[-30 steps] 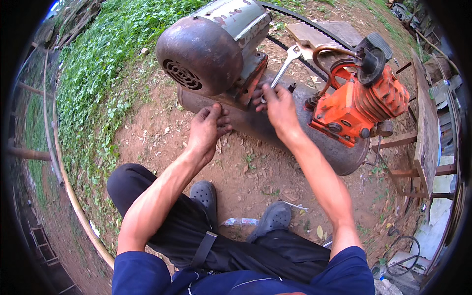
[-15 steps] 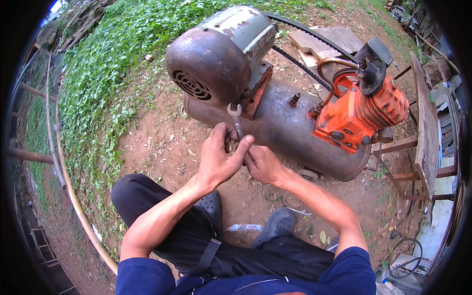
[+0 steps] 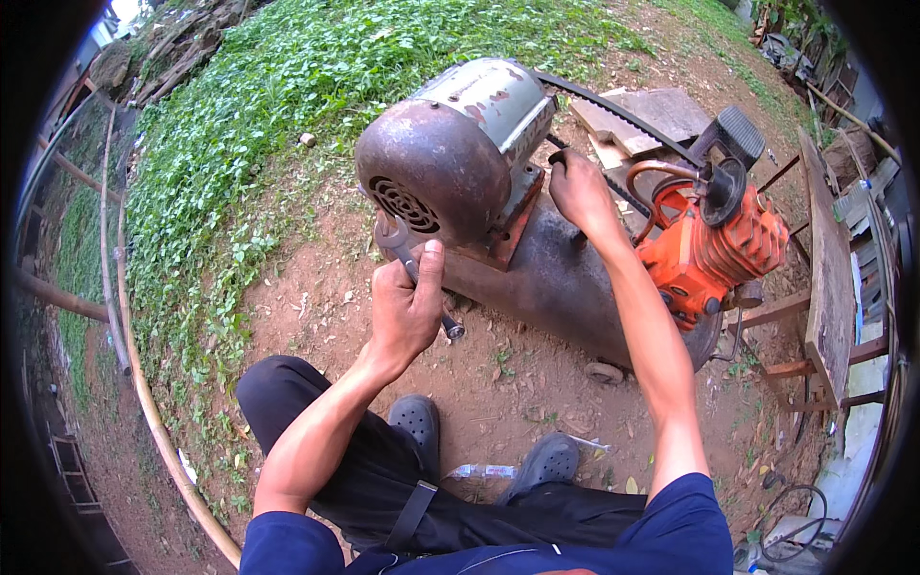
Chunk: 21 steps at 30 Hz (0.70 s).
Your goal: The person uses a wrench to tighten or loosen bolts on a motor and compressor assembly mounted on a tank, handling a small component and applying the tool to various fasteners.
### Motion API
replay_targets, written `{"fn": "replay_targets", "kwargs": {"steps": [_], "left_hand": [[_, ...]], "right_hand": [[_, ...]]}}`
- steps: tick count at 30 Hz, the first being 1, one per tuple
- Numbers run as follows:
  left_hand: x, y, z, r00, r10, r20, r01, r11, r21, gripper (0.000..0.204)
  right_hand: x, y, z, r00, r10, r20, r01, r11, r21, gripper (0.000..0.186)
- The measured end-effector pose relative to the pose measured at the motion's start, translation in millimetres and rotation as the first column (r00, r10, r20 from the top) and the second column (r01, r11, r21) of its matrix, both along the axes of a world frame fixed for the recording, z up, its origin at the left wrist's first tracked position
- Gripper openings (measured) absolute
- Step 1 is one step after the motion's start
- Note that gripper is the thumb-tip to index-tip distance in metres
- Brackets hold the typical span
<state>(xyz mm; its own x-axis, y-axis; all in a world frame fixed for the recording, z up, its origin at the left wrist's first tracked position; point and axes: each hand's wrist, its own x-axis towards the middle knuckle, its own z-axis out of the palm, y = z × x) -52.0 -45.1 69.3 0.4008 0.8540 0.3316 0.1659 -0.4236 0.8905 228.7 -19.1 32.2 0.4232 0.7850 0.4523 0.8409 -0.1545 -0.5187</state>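
My left hand (image 3: 407, 309) is closed round a wrench (image 3: 398, 244), its open jaw pointing up beside the motor's vented cover and its dark lower end sticking out below my fist. Across the tank, my right hand (image 3: 583, 196) reaches to the lower run of the black drive belt (image 3: 623, 113), fingers curled over it; the fingertips are partly hidden. That belt links the grey-green electric motor (image 3: 441, 158), with its rusty rounded cover, to the orange compressor pump (image 3: 714, 249). Both sit on a dark, rusty air tank (image 3: 537, 287).
On the dirt by my shoes lie another wrench (image 3: 589, 444) and a crumpled clear plastic piece (image 3: 482, 471). Flat boards (image 3: 661, 120) rest behind the belt. To the right stands a wooden bench (image 3: 826, 278); a bamboo pole (image 3: 144, 383) runs along the left, beside green plants (image 3: 230, 163).
My hands have parted. The left moved slightly left with the wrench, whose lower end now shows. My right hand went up and away to the belt. The view has shifted a little.
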Motion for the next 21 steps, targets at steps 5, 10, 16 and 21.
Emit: {"fn": "replay_targets", "kwargs": {"steps": [5, 10, 16, 21], "left_hand": [[2.5, -0.1, -0.8, 1.0, -0.004, 0.028, 0.007, 0.996, -0.089, 0.044], [7.6, 0.5, -1.9, 0.999, -0.008, 0.047, 0.013, 0.992, -0.123, 0.045], [14.0, -2.0, -4.8, 0.998, -0.026, 0.054, 0.033, 0.99, -0.139, 0.047], [10.4, -1.9, -3.1, 0.999, -0.008, 0.042, 0.014, 0.99, -0.142, 0.047]], "right_hand": [[25.7, 62.6, -35.6, 0.962, -0.048, -0.267, -0.044, 0.945, -0.325, 0.038], [38.4, 86.8, -36.6, 0.978, -0.036, -0.204, -0.068, 0.876, -0.477, 0.04], [47.1, 80.6, -24.3, 0.901, 0.378, -0.213, -0.432, 0.825, -0.365, 0.034], [34.8, 90.9, -24.4, 0.847, 0.443, -0.293, -0.52, 0.802, -0.292, 0.036]]}}
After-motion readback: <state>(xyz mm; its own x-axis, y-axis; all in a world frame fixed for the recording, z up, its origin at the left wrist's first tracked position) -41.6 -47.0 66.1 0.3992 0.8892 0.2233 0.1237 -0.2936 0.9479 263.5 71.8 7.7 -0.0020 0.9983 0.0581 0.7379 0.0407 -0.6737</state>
